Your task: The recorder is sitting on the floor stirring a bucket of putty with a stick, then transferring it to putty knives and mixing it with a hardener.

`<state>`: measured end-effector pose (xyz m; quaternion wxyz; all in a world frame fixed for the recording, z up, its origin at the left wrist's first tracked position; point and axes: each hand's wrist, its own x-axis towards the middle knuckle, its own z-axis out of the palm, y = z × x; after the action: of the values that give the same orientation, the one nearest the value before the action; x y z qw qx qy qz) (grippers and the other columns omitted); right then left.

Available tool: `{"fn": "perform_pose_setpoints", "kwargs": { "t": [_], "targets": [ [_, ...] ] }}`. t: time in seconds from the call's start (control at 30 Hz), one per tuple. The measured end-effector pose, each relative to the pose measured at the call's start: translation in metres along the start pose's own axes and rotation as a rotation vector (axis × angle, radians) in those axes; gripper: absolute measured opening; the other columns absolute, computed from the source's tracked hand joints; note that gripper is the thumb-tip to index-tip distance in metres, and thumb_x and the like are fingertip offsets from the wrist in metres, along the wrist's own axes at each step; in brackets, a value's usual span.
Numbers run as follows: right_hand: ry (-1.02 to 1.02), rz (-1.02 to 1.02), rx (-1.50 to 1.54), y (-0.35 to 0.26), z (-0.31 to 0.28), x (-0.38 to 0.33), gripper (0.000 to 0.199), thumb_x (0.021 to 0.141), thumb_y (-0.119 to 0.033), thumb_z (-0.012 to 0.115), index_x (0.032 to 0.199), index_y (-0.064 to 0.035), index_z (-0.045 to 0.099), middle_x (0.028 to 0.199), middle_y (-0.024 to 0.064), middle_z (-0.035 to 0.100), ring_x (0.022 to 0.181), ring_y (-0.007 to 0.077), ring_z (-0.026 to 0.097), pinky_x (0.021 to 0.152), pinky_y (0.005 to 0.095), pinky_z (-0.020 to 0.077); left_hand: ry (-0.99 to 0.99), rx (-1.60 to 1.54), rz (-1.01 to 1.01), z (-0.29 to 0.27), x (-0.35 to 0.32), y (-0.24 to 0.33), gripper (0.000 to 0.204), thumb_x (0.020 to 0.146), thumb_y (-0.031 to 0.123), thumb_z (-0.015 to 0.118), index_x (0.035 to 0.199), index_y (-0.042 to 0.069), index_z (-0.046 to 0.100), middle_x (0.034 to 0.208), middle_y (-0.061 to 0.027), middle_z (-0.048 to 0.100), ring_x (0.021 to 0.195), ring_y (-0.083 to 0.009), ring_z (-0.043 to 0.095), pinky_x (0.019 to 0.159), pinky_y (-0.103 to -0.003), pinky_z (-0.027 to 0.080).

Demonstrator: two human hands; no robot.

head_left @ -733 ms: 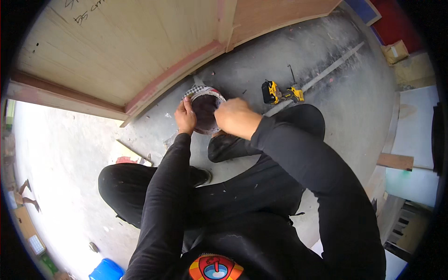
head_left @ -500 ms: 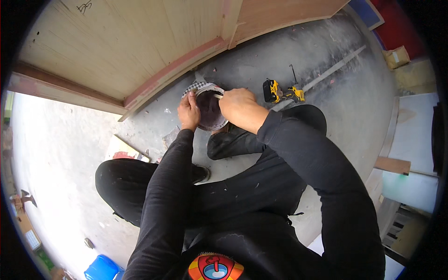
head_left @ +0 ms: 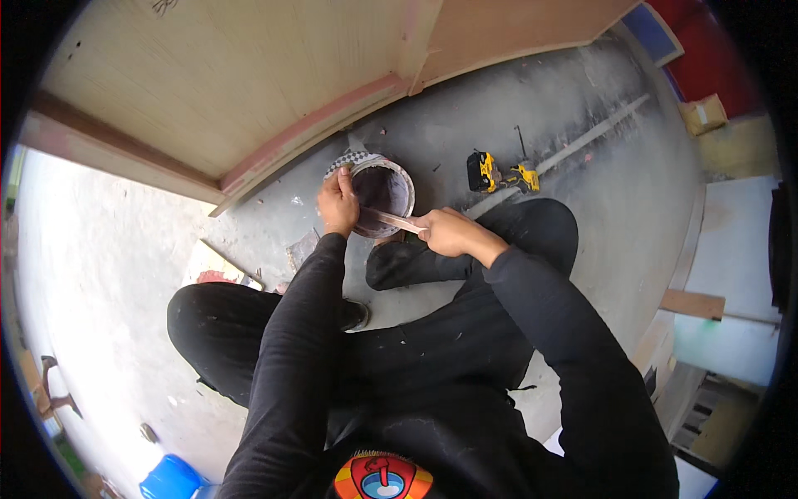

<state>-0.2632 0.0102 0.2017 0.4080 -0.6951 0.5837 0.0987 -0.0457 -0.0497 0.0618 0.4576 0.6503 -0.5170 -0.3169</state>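
Observation:
A round tub [head_left: 407, 185] with a checkered band outside and dark purplish stuff inside stands on the floor in front of my crossed legs. My left hand [head_left: 337, 205] is closed on its left rim, thumb up. In my closed right hand [head_left: 453, 231] is a flat wooden stick [head_left: 397, 220]. The stick lies low across the near part of the tub's mouth, its far end inside by the left wall. How deep the stuff is, I cannot tell.
Beyond the tub, a large wooden panel [head_left: 241, 91] with a pinkish lower edge spans the upper left. A yellow-and-black cordless drill [head_left: 504, 173] lies to the right. Left of the tub is a stained flat board [head_left: 218, 264]. A blue object [head_left: 172, 477] sits at the lower left.
My right hand has moved down and to the right, away from the tub's far rim, and more of the stick now shows. My left hand stays on the rim.

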Motion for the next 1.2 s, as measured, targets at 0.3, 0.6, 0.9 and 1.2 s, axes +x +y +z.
{"fn": "perform_pose_setpoints", "kwargs": {
  "t": [0.3,0.6,0.9,1.2],
  "targets": [
    [0.190,-0.154,-0.624,-0.059,-0.041,0.023,0.024,0.093,-0.014,0.060,0.106,-0.0055,0.079,0.104,0.0162,0.077,0.100,0.0332,0.075,0.081,0.0452,0.0603,-0.069,0.201,0.356,0.018,-0.012,0.011,0.038,0.110,0.032,0.046,0.119,0.009,0.075,0.127,-0.0159,0.071,0.122,-0.0442,0.057,0.108,-0.049,0.045],
    [0.001,-0.019,-0.560,-0.036,-0.003,0.018,0.027,0.093,-0.010,0.060,0.114,-0.0012,0.075,0.113,0.0213,0.075,0.102,0.0368,0.075,0.083,0.0446,0.0609,-0.083,0.103,0.292,0.015,-0.002,0.008,0.037,0.110,0.029,0.047,0.117,0.006,0.074,0.126,-0.0161,0.071,0.115,-0.0414,0.062,0.109,-0.048,0.043],
    [-0.173,0.262,0.649,0.009,0.023,0.032,0.037,0.097,-0.012,0.051,0.128,-0.0079,0.070,0.087,0.0251,0.071,0.063,0.0306,0.070,0.049,0.0424,0.0518,0.032,-0.020,-0.013,-0.004,0.007,-0.002,0.043,0.109,0.037,0.050,0.114,0.004,0.076,0.105,-0.0222,0.076,0.100,-0.0360,0.073,0.087,-0.042,0.055],
    [0.256,-0.065,-0.315,-0.024,-0.022,0.019,0.030,0.097,-0.015,0.056,0.118,-0.0072,0.075,0.103,0.0216,0.075,0.101,0.0400,0.073,0.087,0.0509,0.0577,-0.103,0.016,0.205,0.003,0.000,0.005,0.040,0.111,0.031,0.046,0.116,0.006,0.075,0.120,-0.0188,0.073,0.113,-0.0378,0.067,0.102,-0.042,0.050]
  ]
}}
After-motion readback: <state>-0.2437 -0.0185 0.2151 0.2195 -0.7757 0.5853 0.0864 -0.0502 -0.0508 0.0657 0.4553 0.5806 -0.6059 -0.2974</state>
